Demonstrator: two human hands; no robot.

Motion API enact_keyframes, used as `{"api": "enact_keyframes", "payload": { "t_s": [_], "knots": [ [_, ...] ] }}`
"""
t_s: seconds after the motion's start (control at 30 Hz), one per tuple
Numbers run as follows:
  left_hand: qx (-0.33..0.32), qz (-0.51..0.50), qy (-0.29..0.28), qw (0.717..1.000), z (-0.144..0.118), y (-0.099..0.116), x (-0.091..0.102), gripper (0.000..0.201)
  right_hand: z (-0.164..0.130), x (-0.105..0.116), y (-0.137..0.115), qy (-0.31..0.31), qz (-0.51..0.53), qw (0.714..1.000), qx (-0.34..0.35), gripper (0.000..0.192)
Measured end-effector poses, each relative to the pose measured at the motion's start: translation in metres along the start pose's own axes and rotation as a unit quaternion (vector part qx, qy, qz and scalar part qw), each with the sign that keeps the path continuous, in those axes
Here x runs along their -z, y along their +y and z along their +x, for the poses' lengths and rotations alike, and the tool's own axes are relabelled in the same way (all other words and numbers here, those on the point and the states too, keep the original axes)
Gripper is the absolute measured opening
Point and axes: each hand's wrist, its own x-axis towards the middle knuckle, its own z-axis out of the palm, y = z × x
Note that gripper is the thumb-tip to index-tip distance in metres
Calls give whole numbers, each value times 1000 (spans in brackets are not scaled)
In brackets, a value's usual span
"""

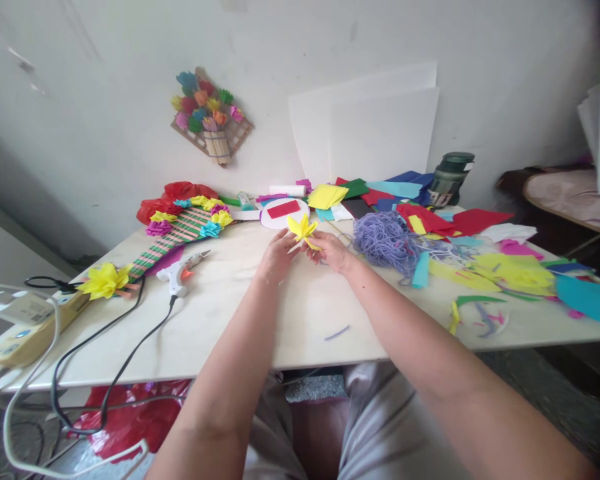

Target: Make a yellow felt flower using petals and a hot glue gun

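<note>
Over the middle of the table, a small yellow paper flower [301, 228] is held up between my two hands, its petals spread upward. My right hand [331, 251] pinches it low at its base, on the right side. From the other side, the fingers of my left hand [279, 256] close in on its lower left edge; their exact contact is partly hidden. Just behind the flower lies a white oval card [266, 217] with a red strip [284, 209] on it. A ball of purple yarn [385, 239] sits right of my right hand.
A white glue gun [177, 275] with a black cord lies left. Behind it is a woven panel [173, 238] with paper flowers. A power strip [35, 333] sits at the left edge. Colored paper scraps [515, 273] and a dark green jar [450, 179] are right.
</note>
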Motion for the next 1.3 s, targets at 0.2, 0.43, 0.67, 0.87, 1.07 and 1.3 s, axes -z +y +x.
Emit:
{"api": "enact_keyframes", "payload": {
  "t_s": [0.2,0.43,0.67,0.87,1.07,1.3],
  "knots": [
    [-24,-12,-101,994,-2,-3,-1,32,-4,-1,-6,-72,79,991,-81,15],
    [4,25,-116,993,3,-9,4,25,-4,7,-10,-99,109,981,-128,14],
    [-6,3,-78,997,4,-12,4,25,-4,3,-6,-78,82,982,-149,18],
    [-23,-1,-22,999,6,-13,7,29,-1,0,3,-11,28,997,-72,16],
    [-22,13,-2,1000,8,-15,8,26,3,1,7,31,22,999,-8,34],
    [-3,44,-31,999,6,-15,7,27,3,4,3,123,27,990,67,44]
  ]
}}
